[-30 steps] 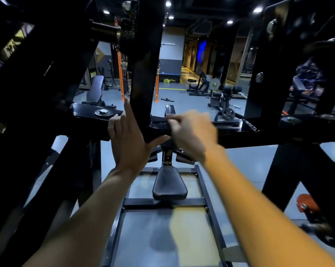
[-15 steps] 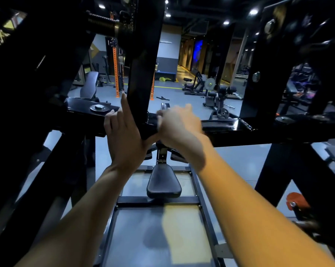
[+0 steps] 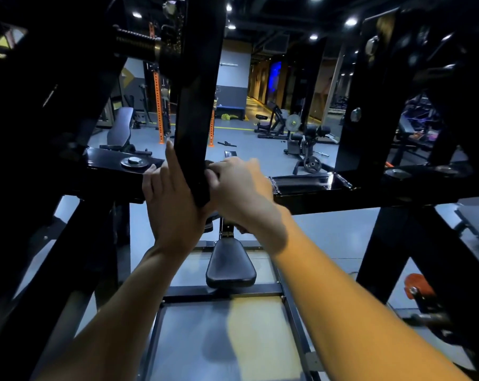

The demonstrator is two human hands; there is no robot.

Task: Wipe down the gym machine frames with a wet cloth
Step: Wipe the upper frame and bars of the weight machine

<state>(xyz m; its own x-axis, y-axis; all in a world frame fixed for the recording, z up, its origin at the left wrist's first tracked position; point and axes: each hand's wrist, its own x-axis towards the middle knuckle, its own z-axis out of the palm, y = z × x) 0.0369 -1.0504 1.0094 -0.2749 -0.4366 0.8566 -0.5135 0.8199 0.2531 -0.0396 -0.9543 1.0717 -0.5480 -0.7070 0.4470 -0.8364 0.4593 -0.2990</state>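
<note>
The dark cloth [image 3: 210,166] sits bunched under the curled fingers of the right hand [image 3: 239,188], pressed to the black upright post [image 3: 195,116] just above the horizontal frame beam [image 3: 342,192]. The left hand [image 3: 168,199] steadies the post's other side, fingers straight and flat against it. By my reading only this 1 joint is being wiped; the 2 outer uprights and the seat pad [image 3: 230,266] below look untouched, though wetness is hard to tell.

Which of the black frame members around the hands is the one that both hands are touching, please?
The slanted central bar: the left hand lies along its left edge and the right hand meets its right side. The outer uprights stand untouched.
</note>
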